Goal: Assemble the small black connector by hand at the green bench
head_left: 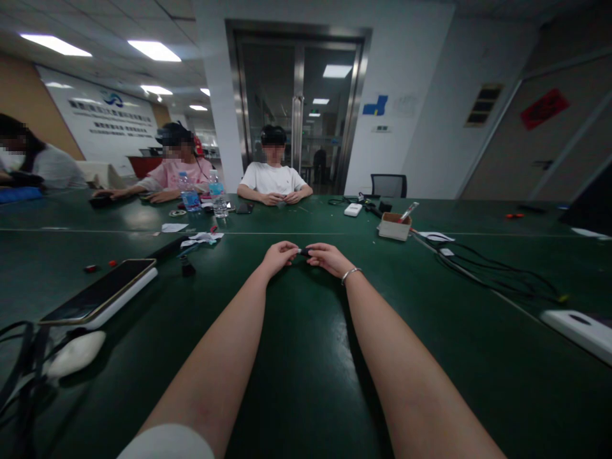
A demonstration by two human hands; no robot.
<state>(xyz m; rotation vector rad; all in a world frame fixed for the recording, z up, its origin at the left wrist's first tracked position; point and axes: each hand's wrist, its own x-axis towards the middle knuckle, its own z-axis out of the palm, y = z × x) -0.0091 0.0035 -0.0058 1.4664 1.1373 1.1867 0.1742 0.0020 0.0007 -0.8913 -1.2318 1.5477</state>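
Observation:
Both of my arms reach forward over the dark green table [306,382]. Between the fingertips is a small black object with a light, silvery left end [303,252]; it is too small for me to tell its kind. My left hand [278,258] pinches the silvery end, fingers closed. My right hand [329,259] grips the black end between thumb and fingers, and a silver bracelet [351,275] circles that wrist. The fingers cover much of the object, which is held close above the tabletop.
To the left are a phone [102,290] on a white block, a white mouse-like object [76,354], cables, paper scraps [203,238] and bottles [218,197]. A small box [394,227], black cables [492,264] and a white device [581,331] lie right. Several people sit across the table.

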